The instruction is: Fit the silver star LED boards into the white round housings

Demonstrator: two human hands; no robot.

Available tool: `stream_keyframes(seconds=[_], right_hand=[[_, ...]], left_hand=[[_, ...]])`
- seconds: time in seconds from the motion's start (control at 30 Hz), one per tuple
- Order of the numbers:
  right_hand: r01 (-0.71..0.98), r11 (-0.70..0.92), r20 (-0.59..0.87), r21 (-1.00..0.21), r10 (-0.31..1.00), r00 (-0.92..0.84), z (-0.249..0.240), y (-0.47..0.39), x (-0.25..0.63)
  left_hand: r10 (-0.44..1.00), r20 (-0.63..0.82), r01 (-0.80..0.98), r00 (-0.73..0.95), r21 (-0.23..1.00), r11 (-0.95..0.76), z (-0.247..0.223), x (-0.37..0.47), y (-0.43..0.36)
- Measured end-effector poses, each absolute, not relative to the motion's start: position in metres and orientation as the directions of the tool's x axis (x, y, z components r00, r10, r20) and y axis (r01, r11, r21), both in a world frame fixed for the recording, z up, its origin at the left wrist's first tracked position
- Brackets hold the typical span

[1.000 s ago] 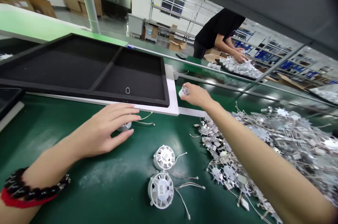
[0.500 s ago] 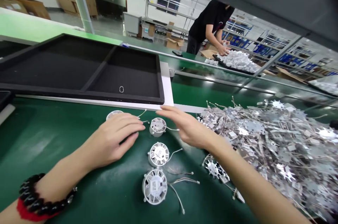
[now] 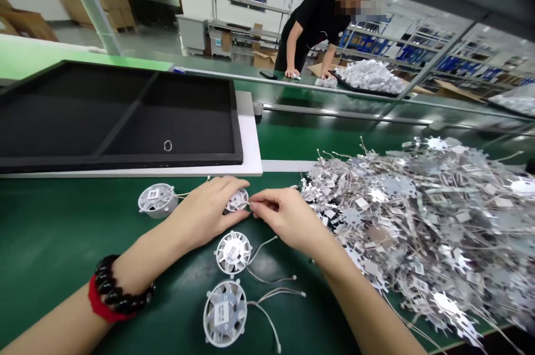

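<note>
Fingers (image 3: 234, 183) of the left hand (image 3: 205, 207) are clasping a round white plastic housing (image 3: 238, 200); the right hand (image 3: 288, 215), previously spread, is pinching its thin pale wire (image 3: 248, 203) at three o'clock, occupying both.

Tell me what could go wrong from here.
The right hand seems to pinch the wire of the round part that the left hand cups; a hard pull might strain it. The loose wires of the two nearer round parts lie spread out and could snag. The metal heap lies beside the right forearm, so a brush might scatter pieces.
</note>
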State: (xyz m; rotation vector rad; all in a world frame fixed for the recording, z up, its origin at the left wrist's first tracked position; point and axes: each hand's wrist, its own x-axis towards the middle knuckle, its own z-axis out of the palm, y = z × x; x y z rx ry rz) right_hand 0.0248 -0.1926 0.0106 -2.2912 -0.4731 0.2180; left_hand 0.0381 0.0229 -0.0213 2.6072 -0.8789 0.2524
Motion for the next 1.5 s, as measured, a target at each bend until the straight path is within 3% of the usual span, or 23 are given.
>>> stream_keyframes(seconds=[0.23,0.37,0.47,0.67,0.87,1.07,1.17,1.33,1.4,1.5], right_hand=[[0.338,-0.783,0.025,-0.522,0.382,0.924,0.004,-0.198,0.022],[0.375,-0.787,0.049,-0.489,0.404,0.913,0.008,-0.195,0.013],[0.489,-0.744,0.121,-0.454,0.493,0.862,0.011,-0.190,0.009],[0.669,-0.716,0.129,-0.199,0.657,0.743,0.006,-0.186,0.010],[0.731,-0.668,0.092,-0.141,0.726,0.681,-0.003,-0.191,0.016],[0.753,-0.641,0.076,-0.150,0.752,0.655,0.004,-0.193,0.015],[0.637,-0.755,0.132,-0.158,0.623,0.771,0.010,-0.212,0.022],[0.170,-0.976,0.296,-0.138,0.123,0.947,0.006,-0.255,0.035],[0.084,-0.986,0.310,-0.143,0.036,0.950,0.000,-0.262,0.037],[0.073,-0.982,0.313,-0.177,0.014,0.950,-0.005,-0.260,0.038]], left_hand=[[-0.708,0.248,-0.750,0.661,0.247,-0.613,-0.014,0.042,0.031],[-0.665,0.267,-0.716,0.697,0.217,-0.664,-0.022,0.043,0.028],[-0.600,0.284,-0.659,0.748,0.200,-0.725,-0.032,0.042,0.023],[-0.539,0.251,-0.586,0.804,0.180,-0.790,-0.033,0.043,0.026],[-0.605,0.185,-0.632,0.774,0.165,-0.757,-0.015,0.038,0.035],[-0.570,0.372,-0.645,0.732,0.110,-0.756,-0.022,0.038,0.031],[-0.574,0.449,-0.669,0.685,0.076,-0.740,-0.025,0.039,0.027],[-0.600,0.508,-0.698,0.618,0.004,-0.716,-0.027,0.037,0.024],[-0.610,0.517,-0.691,0.600,-0.049,-0.721,-0.028,0.036,0.023],[-0.640,0.514,-0.675,0.571,-0.150,-0.723,-0.026,0.035,0.021]])
